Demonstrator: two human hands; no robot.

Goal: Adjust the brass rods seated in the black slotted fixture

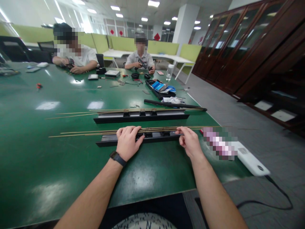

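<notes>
A long black-and-grey rail [105, 144] with black clips [165, 133] lies crosswise on the green table before me. Several thin brass-coloured rods [158, 128] run along its far side and stick out past both ends. My left hand [127, 141], wearing a dark wristband, is closed over the rail's left half, fingers across the rods and thumb on the near side. Near the rail's right end, my right hand [190, 141] pinches the rods between thumb and fingertips. Just beyond lies a second rail [143, 118] of the same kind, with more rods [71, 114] along it.
Behind the second rail lie a black bar [154, 102], white gloves [173, 100] and a black tray [157, 92] holding blue packets. To my right are a blurred pink item [218, 143] and a white power strip [250, 160]. Two people sit across the table [59, 171], handling dark objects.
</notes>
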